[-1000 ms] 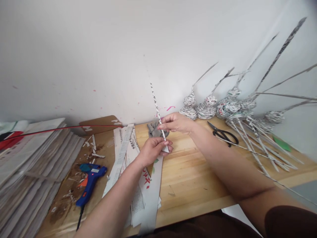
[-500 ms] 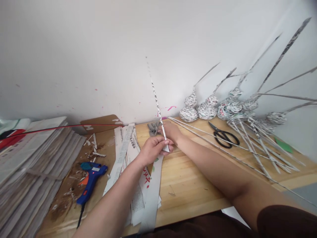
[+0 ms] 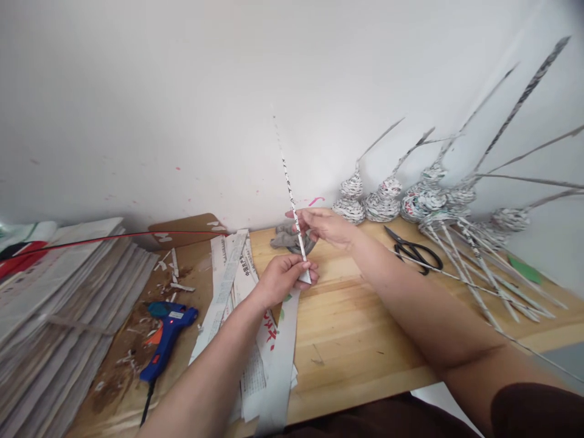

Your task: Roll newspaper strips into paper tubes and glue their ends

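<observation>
A thin rolled newspaper stick [image 3: 289, 188] stands at a slant, its far end up against the white wall. My left hand [image 3: 287, 277] is closed round the stick's flat lower end, thumb on top. My right hand [image 3: 326, 225] is just beyond it, fingers stretched toward the stick and apart from the thumb; whether they touch it is unclear. Beneath the right hand, a crumpled grey cloth [image 3: 281, 237] lies on the table, partly hidden. Under my left forearm are several cut newspaper strips [image 3: 278, 383].
To the left are a thick newspaper stack [image 3: 77, 298] and a blue glue gun [image 3: 168, 340] on stained cardboard with paper scraps. Black scissors [image 3: 417, 254], several loose paper sticks [image 3: 474, 280] and woven paper gourds [image 3: 382, 204] occupy the right side of the wooden table [image 3: 347, 365].
My right hand has lifted up and to the right from beside the grey cloth, and its fingers have spread. My left hand keeps hold of the paper stick, nearly in place.
</observation>
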`<state>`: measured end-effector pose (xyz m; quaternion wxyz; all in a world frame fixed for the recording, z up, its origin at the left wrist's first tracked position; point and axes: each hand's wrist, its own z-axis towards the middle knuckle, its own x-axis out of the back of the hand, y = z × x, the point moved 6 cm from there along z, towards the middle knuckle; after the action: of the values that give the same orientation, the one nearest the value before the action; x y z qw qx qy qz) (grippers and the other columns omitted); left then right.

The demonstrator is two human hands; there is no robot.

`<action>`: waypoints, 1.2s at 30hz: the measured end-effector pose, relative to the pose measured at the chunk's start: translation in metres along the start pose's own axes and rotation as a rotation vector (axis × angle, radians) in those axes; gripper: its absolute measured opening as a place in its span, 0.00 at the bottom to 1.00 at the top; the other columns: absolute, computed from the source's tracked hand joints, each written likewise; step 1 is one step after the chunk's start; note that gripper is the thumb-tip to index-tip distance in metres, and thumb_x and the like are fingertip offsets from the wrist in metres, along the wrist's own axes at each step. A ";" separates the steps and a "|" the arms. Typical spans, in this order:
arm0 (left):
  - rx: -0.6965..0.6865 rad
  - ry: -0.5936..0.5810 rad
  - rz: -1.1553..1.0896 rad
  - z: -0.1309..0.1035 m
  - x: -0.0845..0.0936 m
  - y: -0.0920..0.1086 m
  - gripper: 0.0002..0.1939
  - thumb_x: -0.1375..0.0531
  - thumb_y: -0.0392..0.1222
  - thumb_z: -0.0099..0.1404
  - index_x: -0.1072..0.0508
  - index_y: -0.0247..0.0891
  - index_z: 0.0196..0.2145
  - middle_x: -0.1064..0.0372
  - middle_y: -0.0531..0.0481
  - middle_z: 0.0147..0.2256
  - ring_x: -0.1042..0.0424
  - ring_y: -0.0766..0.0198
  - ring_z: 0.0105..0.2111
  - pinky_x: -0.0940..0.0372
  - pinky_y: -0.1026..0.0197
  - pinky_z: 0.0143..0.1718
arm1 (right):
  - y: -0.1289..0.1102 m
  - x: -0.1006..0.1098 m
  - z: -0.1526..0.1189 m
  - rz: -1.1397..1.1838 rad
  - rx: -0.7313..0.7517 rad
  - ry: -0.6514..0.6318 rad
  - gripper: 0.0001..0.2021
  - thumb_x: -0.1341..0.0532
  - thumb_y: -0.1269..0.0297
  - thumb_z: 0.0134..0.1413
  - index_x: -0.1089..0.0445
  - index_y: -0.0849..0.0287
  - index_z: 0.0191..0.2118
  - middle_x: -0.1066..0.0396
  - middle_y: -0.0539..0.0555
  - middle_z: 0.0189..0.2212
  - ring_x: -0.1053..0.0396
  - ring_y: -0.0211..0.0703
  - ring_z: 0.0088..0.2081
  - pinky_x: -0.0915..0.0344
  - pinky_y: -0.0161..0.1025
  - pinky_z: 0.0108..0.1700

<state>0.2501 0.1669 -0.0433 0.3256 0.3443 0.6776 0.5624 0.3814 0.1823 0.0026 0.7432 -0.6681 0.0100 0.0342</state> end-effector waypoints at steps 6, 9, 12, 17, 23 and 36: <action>-0.008 -0.012 0.051 -0.001 -0.003 -0.001 0.17 0.38 0.51 0.58 0.25 0.33 0.36 0.26 0.44 0.32 0.28 0.63 0.33 0.33 0.62 0.34 | -0.028 -0.006 -0.008 -0.072 0.108 0.115 0.19 0.33 0.50 0.43 0.25 0.65 0.31 0.38 0.47 0.18 0.47 0.29 0.20 0.52 0.31 0.21; -0.009 -0.003 0.082 -0.002 -0.003 -0.001 0.16 0.38 0.50 0.58 0.25 0.33 0.36 0.26 0.44 0.32 0.28 0.62 0.33 0.32 0.61 0.35 | -0.037 -0.002 -0.011 -0.236 0.164 0.238 0.20 0.32 0.50 0.40 0.31 0.65 0.21 0.41 0.46 0.14 0.47 0.29 0.18 0.51 0.31 0.21; -0.013 0.001 0.052 -0.002 -0.003 0.000 0.15 0.39 0.49 0.58 0.25 0.33 0.35 0.26 0.44 0.31 0.28 0.62 0.33 0.32 0.62 0.34 | -0.040 -0.008 -0.013 -0.290 0.118 0.094 0.19 0.35 0.49 0.45 0.27 0.65 0.26 0.37 0.48 0.17 0.42 0.31 0.20 0.49 0.31 0.22; -0.015 -0.014 0.024 -0.003 -0.004 0.002 0.16 0.38 0.49 0.58 0.25 0.32 0.35 0.26 0.43 0.31 0.28 0.62 0.32 0.33 0.62 0.33 | -0.041 -0.001 -0.014 -0.268 0.099 0.124 0.18 0.31 0.52 0.40 0.26 0.66 0.28 0.37 0.47 0.17 0.44 0.30 0.19 0.50 0.31 0.21; -0.015 -0.027 0.015 -0.004 -0.006 0.003 0.15 0.39 0.49 0.59 0.25 0.32 0.36 0.25 0.43 0.32 0.28 0.62 0.33 0.33 0.61 0.34 | -0.036 -0.005 -0.013 -0.237 0.055 0.083 0.21 0.35 0.48 0.44 0.26 0.66 0.32 0.37 0.48 0.18 0.45 0.30 0.19 0.53 0.31 0.20; -0.181 0.313 -0.229 -0.003 0.035 0.021 0.14 0.37 0.48 0.58 0.26 0.34 0.36 0.26 0.47 0.34 0.24 0.60 0.33 0.28 0.60 0.33 | -0.031 -0.004 -0.012 -0.336 0.033 0.255 0.17 0.38 0.51 0.50 0.30 0.64 0.31 0.34 0.49 0.19 0.39 0.32 0.21 0.47 0.29 0.21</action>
<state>0.2305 0.1975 -0.0245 0.3077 0.1430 0.7012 0.6270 0.3793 0.1672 0.0321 0.7422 -0.6469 -0.0073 -0.1752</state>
